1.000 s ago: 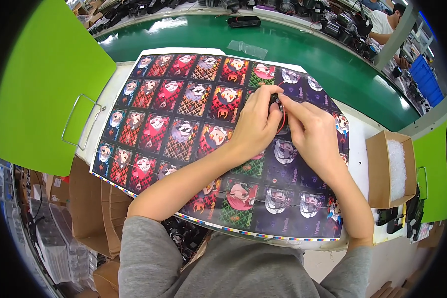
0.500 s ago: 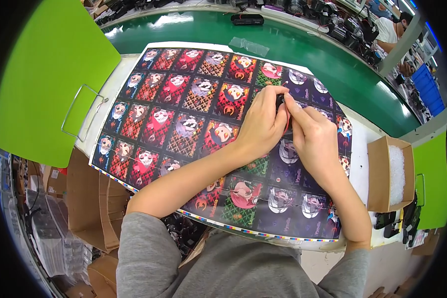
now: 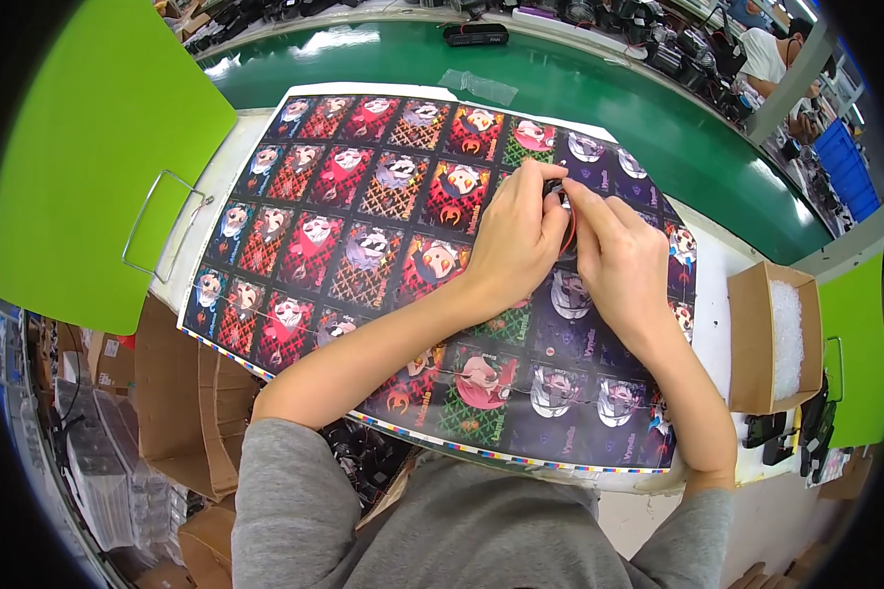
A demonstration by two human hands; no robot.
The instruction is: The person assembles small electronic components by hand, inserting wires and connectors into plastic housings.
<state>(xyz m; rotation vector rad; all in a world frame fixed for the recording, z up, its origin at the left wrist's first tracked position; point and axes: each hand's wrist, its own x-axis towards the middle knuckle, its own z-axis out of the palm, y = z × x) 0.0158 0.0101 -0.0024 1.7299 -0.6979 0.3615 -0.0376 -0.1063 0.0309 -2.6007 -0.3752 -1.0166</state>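
A small black part point(image 3: 555, 187) with a thin red wire point(image 3: 570, 232) is held between my two hands, over the upper right of a large printed sheet point(image 3: 363, 187) of character cards. My left hand point(image 3: 517, 234) is closed, its thumb and forefinger pinching the part from the left. Closed too, my right hand point(image 3: 621, 257) meets it from the right with its fingertips on the part or its wire. Fingers cover most of the part, so its exact kind cannot be made out.
Beyond the sheet runs a green conveyor belt point(image 3: 363, 61) carrying a black device point(image 3: 475, 34) and a clear plastic bag point(image 3: 477, 86). At right stands a cardboard box point(image 3: 749, 344) of clear small pieces. Green panels flank the table. A person point(image 3: 764, 61) sits at far right.
The black device and the plastic bag on the belt have shifted slightly left. My fingers have adjusted a little around the small part, and more of the wire loop shows.
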